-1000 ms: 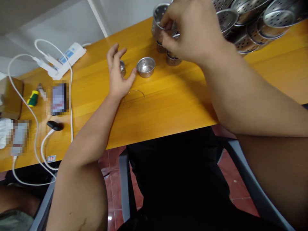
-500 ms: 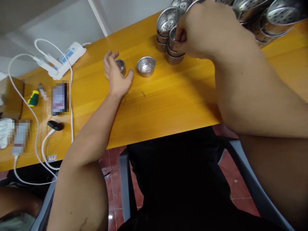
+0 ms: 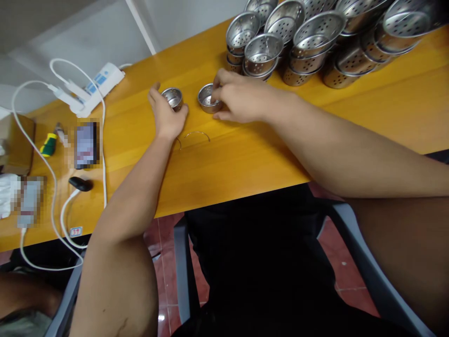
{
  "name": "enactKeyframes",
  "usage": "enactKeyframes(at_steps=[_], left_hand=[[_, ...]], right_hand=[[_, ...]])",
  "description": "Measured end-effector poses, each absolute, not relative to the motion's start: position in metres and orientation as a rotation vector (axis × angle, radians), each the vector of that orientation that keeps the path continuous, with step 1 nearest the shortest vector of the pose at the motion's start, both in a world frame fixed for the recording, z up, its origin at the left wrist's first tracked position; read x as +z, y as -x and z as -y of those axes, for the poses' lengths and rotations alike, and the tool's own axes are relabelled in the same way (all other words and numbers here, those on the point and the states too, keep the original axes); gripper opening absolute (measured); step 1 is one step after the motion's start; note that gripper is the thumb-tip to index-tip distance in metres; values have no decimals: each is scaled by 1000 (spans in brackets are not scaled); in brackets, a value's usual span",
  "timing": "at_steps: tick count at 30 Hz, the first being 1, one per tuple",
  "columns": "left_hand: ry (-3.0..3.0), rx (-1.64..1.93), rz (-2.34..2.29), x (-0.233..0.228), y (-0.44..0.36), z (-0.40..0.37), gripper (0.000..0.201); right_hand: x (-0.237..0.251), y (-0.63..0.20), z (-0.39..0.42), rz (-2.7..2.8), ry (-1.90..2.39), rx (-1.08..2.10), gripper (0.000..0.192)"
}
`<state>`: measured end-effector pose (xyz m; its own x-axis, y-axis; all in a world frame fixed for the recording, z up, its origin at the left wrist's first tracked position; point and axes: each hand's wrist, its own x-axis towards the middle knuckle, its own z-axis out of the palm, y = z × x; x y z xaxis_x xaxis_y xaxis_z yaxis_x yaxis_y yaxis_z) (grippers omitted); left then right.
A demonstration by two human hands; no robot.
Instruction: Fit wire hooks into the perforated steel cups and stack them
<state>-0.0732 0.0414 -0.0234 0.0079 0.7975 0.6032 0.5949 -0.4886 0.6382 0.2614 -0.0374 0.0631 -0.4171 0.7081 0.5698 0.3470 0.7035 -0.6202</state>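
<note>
My left hand (image 3: 167,114) curls round a small perforated metal cup (image 3: 173,97), with its fingers on the far left side and its thumb at the right side. To the right, my right hand (image 3: 233,96) grips a second small perforated metal cup (image 3: 206,100), fingertips over the rim and thumb low at the near side. Both cups stand upright on the wooden table (image 3: 224,159). Just in front of them lies a thin curved wire (image 3: 197,133); another bit of curved wire (image 3: 179,143) shows beside my left wrist.
Stacks of perforated metal cups (image 3: 263,54) fill the back right. On the left are a white power strip (image 3: 101,86) with cables, a phone (image 3: 86,145), a yellow-green handle (image 3: 49,145), a black plug-like piece (image 3: 80,183) and a cardboard box (image 3: 19,145).
My right hand has come down and left from the stacked cups to the second small cup. The fingers and thumb of my left hand have drawn in round its cup.
</note>
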Motion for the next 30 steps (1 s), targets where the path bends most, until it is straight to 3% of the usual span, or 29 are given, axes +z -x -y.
enactKeyframes(at_steps=[4, 10, 15, 20, 26, 30], left_hand=[[-1976, 1437, -1484, -25, 75, -47, 114], [-2014, 1403, -1204, -12, 53, -26, 86], [-2183, 1371, -999, 9, 35, -1, 104], [-2081, 1525, -939, 1, 38, -14, 102], [-1982, 1755, -1052, -18, 57, -47, 119], [-1913, 1770, -1126, -16, 57, -47, 128]], right_hand=[[62, -260, 35, 2299, 948, 363, 44], [120, -256, 76, 2352, 1128, 296, 51], [121, -247, 85, 2481, 892, 312, 44], [132, -245, 101, 2465, 891, 245, 37], [124, -232, 104, 2656, 907, 489, 8], [109, -222, 95, 2720, 1028, 557, 12]])
